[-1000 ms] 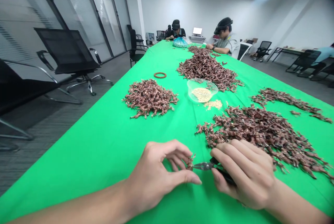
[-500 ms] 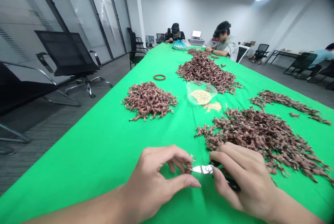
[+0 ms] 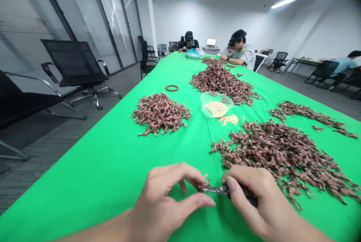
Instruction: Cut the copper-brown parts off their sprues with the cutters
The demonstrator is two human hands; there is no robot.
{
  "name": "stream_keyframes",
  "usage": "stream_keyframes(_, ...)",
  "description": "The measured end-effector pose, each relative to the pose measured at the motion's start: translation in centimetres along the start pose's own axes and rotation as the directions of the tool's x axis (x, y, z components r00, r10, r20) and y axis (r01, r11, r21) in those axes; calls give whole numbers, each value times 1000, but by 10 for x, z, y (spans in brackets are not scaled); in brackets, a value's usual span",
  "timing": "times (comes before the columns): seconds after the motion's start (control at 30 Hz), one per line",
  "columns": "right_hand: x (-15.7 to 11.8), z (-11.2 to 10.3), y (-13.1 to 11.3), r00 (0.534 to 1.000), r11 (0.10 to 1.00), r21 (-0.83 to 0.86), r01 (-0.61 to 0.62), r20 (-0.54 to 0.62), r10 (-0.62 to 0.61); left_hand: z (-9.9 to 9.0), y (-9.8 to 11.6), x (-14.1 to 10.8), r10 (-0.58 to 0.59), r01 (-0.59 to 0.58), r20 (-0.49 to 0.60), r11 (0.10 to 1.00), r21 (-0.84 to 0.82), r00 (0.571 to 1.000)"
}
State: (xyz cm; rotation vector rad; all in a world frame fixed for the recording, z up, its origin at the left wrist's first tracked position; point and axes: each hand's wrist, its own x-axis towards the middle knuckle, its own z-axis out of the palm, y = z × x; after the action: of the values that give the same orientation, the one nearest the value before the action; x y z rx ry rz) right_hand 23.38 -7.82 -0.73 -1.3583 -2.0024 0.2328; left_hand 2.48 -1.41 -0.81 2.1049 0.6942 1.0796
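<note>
Between the thumb and fingers of my left hand (image 3: 172, 200) is a small reddish-brown figurine (image 3: 203, 185) with thin pale bits sticking up; its exact shape is partly hidden. My right hand (image 3: 262, 200) is closed around the black handles of small pliers (image 3: 218, 189). Their silver jaws point left and touch the figurine. Right beyond my right hand spreads a large heap of similar brown figurines (image 3: 282, 151). A smaller figurine heap (image 3: 160, 114) lies farther off to the left.
A clear plastic bowl (image 3: 205, 109) holds pale small bits, with more bits (image 3: 229, 119) spilled beside it. Behind it lies another figurine pile (image 3: 222, 82). A brown beaded ring (image 3: 172, 88) rests on the green cloth (image 3: 113, 163). Two people (image 3: 239, 52) sit at the far end.
My right hand has rolled, so the pliers now show edge-on, their jaws still at the figurine. My left hand keeps its hold. The view has tilted slightly upward.
</note>
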Motion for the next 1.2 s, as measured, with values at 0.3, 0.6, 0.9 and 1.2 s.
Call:
stream_keyframes(0.3, -1, -2, 8, 999, 999, 35, -4, -41, 6, 0, 0, -1, 32, -33, 60, 999, 15, 998)
stream_keyframes(0.6, 1, -6, 8, 995, 996, 27, 79, -61, -78, 0, 2, 2, -51, 51, -4, 998, 24, 999)
stream_keyframes(0.9, -3, -4, 13, 987, 988, -41, 148, -62, -150, 2, -1, 0, -156, 162, 50, 973, -164, 987)
stream_keyframes(1.2, -4, -4, 12, 981, 981, -85, 172, -72, -178, 2, 1, 2, -201, 210, 65, 952, -223, 977)
